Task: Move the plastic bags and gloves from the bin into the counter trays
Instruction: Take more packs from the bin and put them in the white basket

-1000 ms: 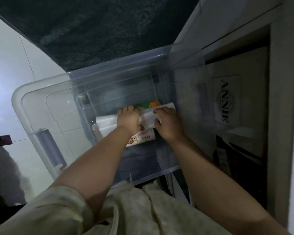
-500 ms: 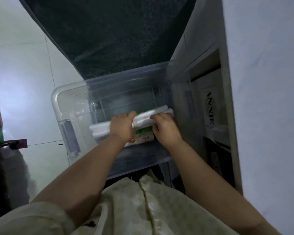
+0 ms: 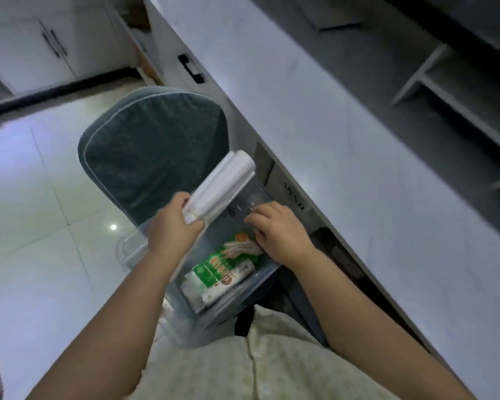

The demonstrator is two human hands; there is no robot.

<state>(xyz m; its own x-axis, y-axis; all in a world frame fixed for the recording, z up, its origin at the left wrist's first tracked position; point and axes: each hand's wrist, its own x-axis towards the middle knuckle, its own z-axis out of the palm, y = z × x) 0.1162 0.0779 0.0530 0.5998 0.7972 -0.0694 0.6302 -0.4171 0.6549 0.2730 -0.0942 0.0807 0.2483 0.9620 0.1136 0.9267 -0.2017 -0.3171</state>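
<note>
head view: my left hand grips the near end of the bag rolls, held above the bin, long axis pointing away from me. my right hand is inside the bin, fingers curled at the glove packet; whether it grips, i cannot tell. the counter lies right of the bin, nearer the right hand.

A home kitchen: white cabinets with dark handles, pale counter, glossy tiled floor.

Grips white rolls of plastic bags at centre frame with the left hand, above the clear bin. Holds the right hand, fingers curled, over the green glove pack inside. Bench at right.
</note>
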